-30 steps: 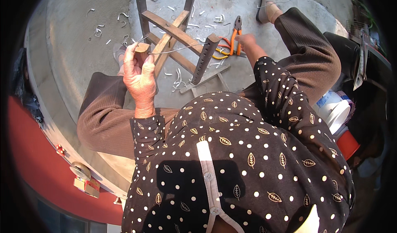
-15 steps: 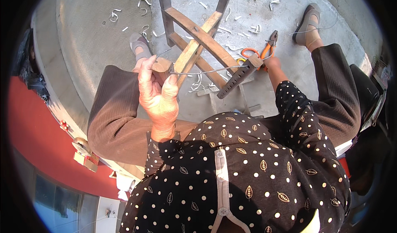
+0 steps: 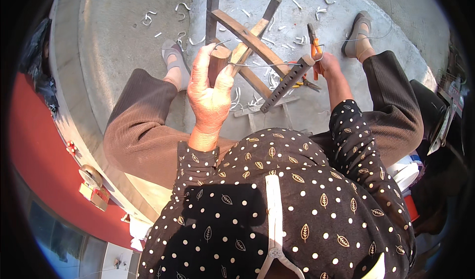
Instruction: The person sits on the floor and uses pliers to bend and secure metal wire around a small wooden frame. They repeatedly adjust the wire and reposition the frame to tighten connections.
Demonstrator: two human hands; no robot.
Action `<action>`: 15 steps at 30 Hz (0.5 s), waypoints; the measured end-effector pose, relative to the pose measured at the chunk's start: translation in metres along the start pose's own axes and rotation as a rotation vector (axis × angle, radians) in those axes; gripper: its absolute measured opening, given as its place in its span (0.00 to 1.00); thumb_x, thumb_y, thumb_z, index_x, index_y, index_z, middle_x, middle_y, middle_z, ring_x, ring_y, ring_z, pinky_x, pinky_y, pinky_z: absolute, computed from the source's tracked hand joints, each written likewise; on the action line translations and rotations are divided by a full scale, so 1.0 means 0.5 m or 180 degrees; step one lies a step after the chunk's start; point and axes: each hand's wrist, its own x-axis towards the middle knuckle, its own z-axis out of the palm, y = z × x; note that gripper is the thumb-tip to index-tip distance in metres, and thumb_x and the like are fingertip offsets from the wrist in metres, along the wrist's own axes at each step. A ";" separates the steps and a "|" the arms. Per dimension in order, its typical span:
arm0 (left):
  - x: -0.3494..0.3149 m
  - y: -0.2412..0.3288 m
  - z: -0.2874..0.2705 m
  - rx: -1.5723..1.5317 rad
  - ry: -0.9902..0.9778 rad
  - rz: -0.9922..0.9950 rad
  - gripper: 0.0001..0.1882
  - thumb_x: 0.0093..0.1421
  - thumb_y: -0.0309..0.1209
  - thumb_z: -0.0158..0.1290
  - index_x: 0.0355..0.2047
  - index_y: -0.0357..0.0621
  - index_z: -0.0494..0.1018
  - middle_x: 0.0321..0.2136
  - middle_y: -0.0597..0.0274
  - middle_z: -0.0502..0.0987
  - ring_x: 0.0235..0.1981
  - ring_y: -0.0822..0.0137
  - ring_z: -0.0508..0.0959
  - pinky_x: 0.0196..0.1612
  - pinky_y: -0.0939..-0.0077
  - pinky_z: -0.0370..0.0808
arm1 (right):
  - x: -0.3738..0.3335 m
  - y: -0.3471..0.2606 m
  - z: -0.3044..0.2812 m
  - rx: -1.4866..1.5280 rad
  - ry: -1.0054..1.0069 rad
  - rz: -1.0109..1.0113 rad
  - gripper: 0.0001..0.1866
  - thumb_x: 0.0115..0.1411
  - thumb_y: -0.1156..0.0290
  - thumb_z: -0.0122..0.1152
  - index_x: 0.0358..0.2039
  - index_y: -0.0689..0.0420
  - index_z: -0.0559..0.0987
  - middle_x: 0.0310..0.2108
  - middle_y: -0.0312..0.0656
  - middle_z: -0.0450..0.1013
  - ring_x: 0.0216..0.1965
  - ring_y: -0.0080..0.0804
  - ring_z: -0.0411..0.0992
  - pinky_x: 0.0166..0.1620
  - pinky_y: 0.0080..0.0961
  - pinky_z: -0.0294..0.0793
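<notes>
Orange-handled pliers point(image 3: 315, 44) have swung since the earlier frame, from leaning right to nearly upright, tipped slightly left, ahead of the right hand's fingers. Between the two hands, beyond the lap, is a crossed wooden stool frame point(image 3: 255, 44). Grey wire point(image 3: 264, 65) spans from the block-like rail end point(image 3: 218, 60) at the left fingers to the drilled rail point(image 3: 287, 86) just left of the right fingers.

On the left hand point(image 3: 210, 103), thumb and forefinger stand part-way open, pinching the rail end from both sides, apparently to steady the frame and keep the wire in place. On the right hand point(image 3: 331, 67), the fingers are curled around the pliers' handles, partly hidden; wire loops just beside them, perhaps kept there within the tool's reach.

Under the drilled rail, near the right fingers, yellow-handled pliers point(image 3: 309, 84) lie on the concrete floor point(image 3: 161, 98). Curled white scraps point(image 3: 237, 101) litter it ahead of both hands. Shod feet stand wide apart, seemingly leaving room for the frame.
</notes>
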 end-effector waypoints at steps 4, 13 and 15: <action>0.000 -0.020 -0.003 0.0320 0.0184 0.0269 0.24 0.57 0.22 0.52 0.55 0.38 0.65 0.45 0.57 0.73 0.47 0.67 0.72 0.52 0.72 0.67 | -0.054 -0.056 -0.014 -0.1511 0.0971 -0.1362 0.11 0.48 0.66 0.59 0.29 0.60 0.80 0.22 0.45 0.75 0.20 0.35 0.72 0.25 0.29 0.70; -0.031 -0.050 -0.021 0.0370 0.0102 0.0257 0.25 0.60 0.21 0.51 0.58 0.41 0.61 0.46 0.60 0.69 0.45 0.72 0.71 0.48 0.78 0.70 | -0.443 -0.208 -0.019 0.0187 0.0376 -0.3258 0.04 0.53 0.73 0.62 0.29 0.59 0.80 0.22 0.30 0.69 0.23 0.13 0.65 0.27 0.13 0.61; -0.028 -0.052 -0.016 0.0418 0.0092 0.0320 0.25 0.60 0.21 0.52 0.58 0.41 0.62 0.45 0.61 0.70 0.43 0.73 0.72 0.44 0.80 0.71 | -0.486 -0.200 -0.027 0.0628 0.0016 -0.3725 0.03 0.54 0.76 0.61 0.30 0.60 0.80 0.31 0.33 0.72 0.28 0.15 0.65 0.32 0.14 0.63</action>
